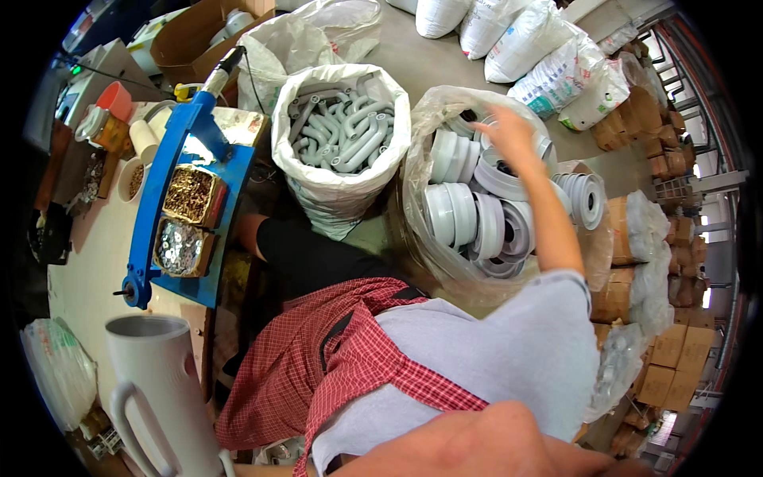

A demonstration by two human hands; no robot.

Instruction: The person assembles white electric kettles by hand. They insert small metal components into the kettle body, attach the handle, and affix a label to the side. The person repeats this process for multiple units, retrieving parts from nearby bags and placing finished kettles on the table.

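Observation:
My right hand (509, 131) is stretched out over a clear plastic bag (421, 151) of round white and grey spool-like plastic parts (453, 215). Motion blurs it, but its fingers look apart and nothing shows in them. From the lower edge comes my left arm (477, 437), bent toward a tall grey jug with a handle (155, 381). Most of the left hand is hidden behind the jug's base or cut off by the edge, so its grip cannot be made out.
A white sack (338, 187) of curved grey pipe-like pieces stands at centre. On the left workbench (87, 278), a blue metal frame (159, 175) surrounds boxes of brass-coloured (191, 193) and silvery small parts (181, 246). Full white sacks (517, 48) and cardboard boxes (668, 350) stand at right.

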